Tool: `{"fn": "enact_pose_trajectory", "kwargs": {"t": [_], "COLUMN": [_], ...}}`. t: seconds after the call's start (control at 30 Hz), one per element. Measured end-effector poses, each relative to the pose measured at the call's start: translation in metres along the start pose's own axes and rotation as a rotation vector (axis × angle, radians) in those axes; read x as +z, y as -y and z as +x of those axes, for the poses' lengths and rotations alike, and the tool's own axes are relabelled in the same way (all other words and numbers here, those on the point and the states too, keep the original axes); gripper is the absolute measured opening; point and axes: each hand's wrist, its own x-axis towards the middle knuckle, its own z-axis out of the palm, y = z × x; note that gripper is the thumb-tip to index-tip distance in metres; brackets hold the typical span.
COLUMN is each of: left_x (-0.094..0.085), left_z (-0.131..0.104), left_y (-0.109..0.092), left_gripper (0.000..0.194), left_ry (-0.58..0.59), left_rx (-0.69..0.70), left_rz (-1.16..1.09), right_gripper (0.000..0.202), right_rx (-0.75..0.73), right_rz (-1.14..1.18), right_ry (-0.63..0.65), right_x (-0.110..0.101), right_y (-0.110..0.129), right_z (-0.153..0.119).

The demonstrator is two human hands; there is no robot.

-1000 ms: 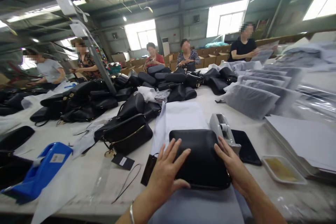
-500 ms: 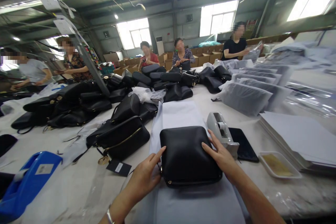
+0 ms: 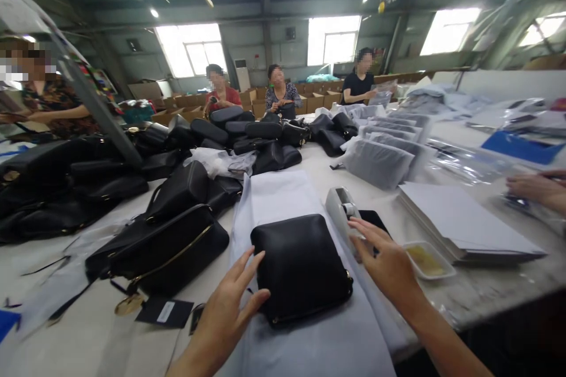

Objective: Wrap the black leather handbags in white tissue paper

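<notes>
A black leather handbag (image 3: 300,268) lies flat on white wrapping paper (image 3: 283,191), with gold hardware at its near corners. My left hand (image 3: 225,306) rests against its left side, fingers spread and the fingertips at its edge. To the right, my right hand (image 3: 387,265) is off the bag with its fingers apart, over the area beside the grey tape dispenser (image 3: 342,206). Left of the paper sits another black bag (image 3: 177,253) with a gold zip; a black hang tag (image 3: 164,312) lies by it.
A dark phone (image 3: 375,222) lies behind my right hand. Further right are a small white tray (image 3: 428,260) and a stack of white sheets (image 3: 469,221). Wrapped bags (image 3: 378,159) stand beyond. Piled black bags fill the left. A co-worker's hand (image 3: 537,188) reaches in at right; other people work behind.
My right hand has come off the handbag and moved right. My left hand has loosened and spread its fingers. The bag is turned slightly on the paper. The view has swung right.
</notes>
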Motion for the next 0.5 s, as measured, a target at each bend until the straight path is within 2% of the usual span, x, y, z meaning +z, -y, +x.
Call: {"fn": "enact_pose_trajectory", "kwargs": {"t": [0.1,0.23,0.37,0.5], "left_x": [0.023,0.051,0.057,0.054], "left_z": [0.011,0.019,0.021,0.02], "left_y": [-0.009,-0.011,-0.003,-0.001], "left_gripper": [0.067,0.077,0.075,0.075], "left_ry": [-0.059,-0.09,-0.105,-0.095], "left_rx": [0.037,0.097,0.133,0.122], "left_rz": [0.0,0.067,0.087,0.095], "right_gripper": [0.041,0.048,0.051,0.052], "right_rx": [-0.018,0.041,0.163,0.221], "right_rz": [-0.183,-0.466,-0.702,-0.698], "right_ry": [-0.122,-0.094,-0.071,0.043], "right_x": [-0.021,-0.04,-0.05,-0.054], "right_y": [-0.03,-0.084,-0.122,-0.14], "right_z": [0.003,-0.018,-0.053,-0.066]}}
